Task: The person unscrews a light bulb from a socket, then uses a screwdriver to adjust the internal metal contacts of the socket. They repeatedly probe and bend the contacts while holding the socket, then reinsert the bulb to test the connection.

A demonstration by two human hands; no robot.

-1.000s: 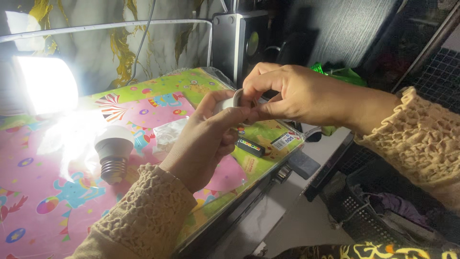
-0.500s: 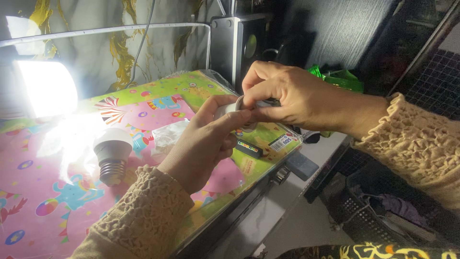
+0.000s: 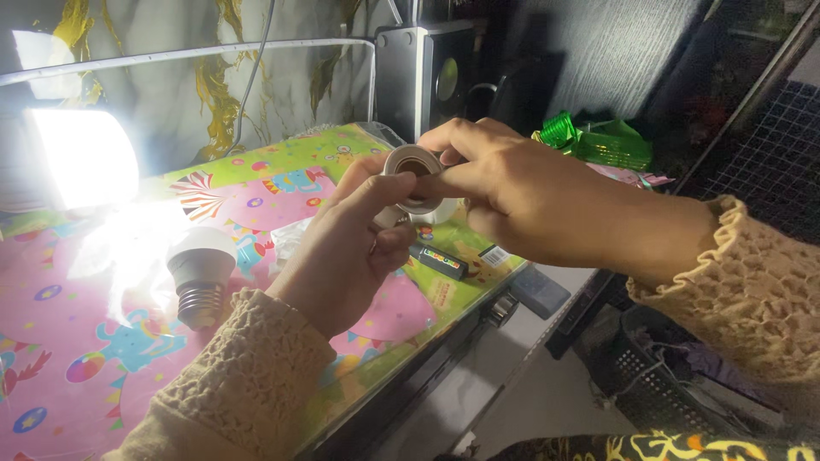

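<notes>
Both hands meet above the far edge of the table, sharing one object: a small white plastic lamp socket shell [image 3: 412, 175], round, with its open mouth turned toward the camera and a dark hollow inside.

Left hand [image 3: 346, 248]: fingers curl up from below, thumb and forefinger closed on the near and lower side of the shell. Cream lace-knit sleeve [image 3: 231, 384] runs back from the wrist.

Right hand [image 3: 521, 201]: reaches in from the right, fingertips pinched on the upper right rim of the shell. Both grips closed on it; the shell is held clear of the table.

Just under the grip, on the bright patterned plastic table cover [image 3: 77, 358]: a small dark oblong piece with coloured dots [image 3: 438, 260], lying flat.

Left of the grip, well apart: a white-domed bulb with a grey body and metal screw base [image 3: 199, 277], dome up and tilted, resting on the cover.

Farther left and behind: a lit lamp [image 3: 85, 158], glare washing out its shape.

Behind the grip: a grey speaker box [image 3: 424, 77]. To its right, crumpled green plastic items [image 3: 598, 141].
</notes>
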